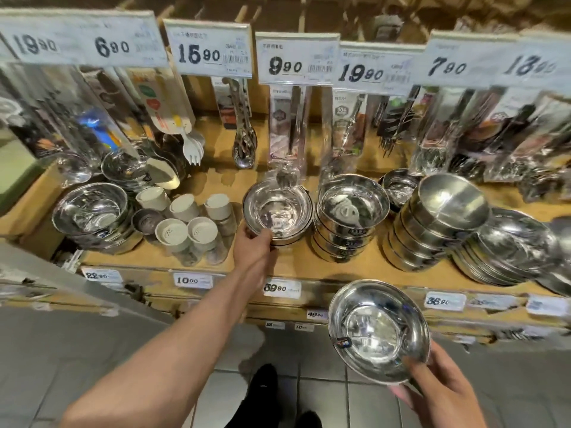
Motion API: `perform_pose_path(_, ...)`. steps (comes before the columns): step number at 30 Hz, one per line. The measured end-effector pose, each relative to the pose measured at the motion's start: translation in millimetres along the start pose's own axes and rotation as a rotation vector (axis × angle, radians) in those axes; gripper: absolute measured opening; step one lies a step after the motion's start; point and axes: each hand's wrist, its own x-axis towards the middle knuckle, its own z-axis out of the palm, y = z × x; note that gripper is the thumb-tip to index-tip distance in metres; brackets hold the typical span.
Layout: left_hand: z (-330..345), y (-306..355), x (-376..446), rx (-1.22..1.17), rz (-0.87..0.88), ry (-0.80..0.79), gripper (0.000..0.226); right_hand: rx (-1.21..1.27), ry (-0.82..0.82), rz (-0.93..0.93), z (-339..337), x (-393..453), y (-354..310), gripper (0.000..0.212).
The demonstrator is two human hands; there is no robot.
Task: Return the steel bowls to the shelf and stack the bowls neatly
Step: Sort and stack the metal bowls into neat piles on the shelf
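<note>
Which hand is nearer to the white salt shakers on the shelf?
Left. The left hand grips a steel bowl just right of the shakers. The right hand holds another bowl below the shelf, far off.

The small print on the hanging price cards [213, 54] is too blurred to read; only the large numerals come through. The stack of steel plates [513, 251] at three o'clock runs off the right edge. The left hand [255, 247] covers the near rim of the bowl on the shelf [276, 213], and its fingertips cannot be made out. The right hand [438, 393] at five o'clock is cut by the bottom edge, its palm hidden beneath the held bowl [378, 330]. The sticker on that bowl is illegible.
</note>
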Motion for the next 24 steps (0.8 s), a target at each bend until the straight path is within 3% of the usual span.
perform_pose_path(3, -10.8, -1.6, -12.6, -0.031, -0.051, -0.062, 0.019, 0.005, -0.077, 0.024, -5.3, -0.6, 0.5, 0.041)
perform_pose_path(13, -28.5, 4.7, -30.2, 0.152, -0.157, -0.007, 0.027, 0.078, -0.144, 0.039, -1.8, 5.3, -15.1, 0.028)
perform_pose_path(24, -28.0, 19.4, -31.5, 0.335, -0.234, -0.027, 0.003, 0.022, -0.191, 0.045, 15.1, 7.0, -39.2, 0.030)
